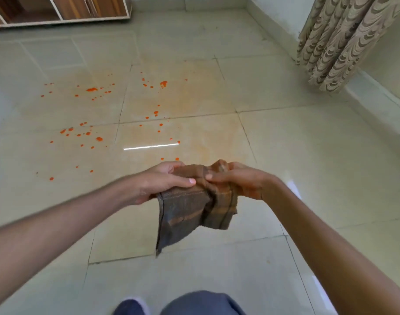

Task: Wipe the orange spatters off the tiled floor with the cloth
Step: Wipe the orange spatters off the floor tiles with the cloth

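The 2 hands, left hand (pixel 162 180) and right hand (pixel 237 180), hold the cloth (pixel 192 208) bunched in closed fingers (pixel 190 181), apparently refolding it above the tiled floor (pixel 285 144), short of the orange spatters (pixel 92 89).

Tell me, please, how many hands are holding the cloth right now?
2. The left hand grips the cloth at its left edge; the right hand bunches its right end. The cloth hangs above the floor, touching no spatters.

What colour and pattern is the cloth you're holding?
The cloth is brown-grey with faint orange-tan stripes, seen in the head view, held off the floor.
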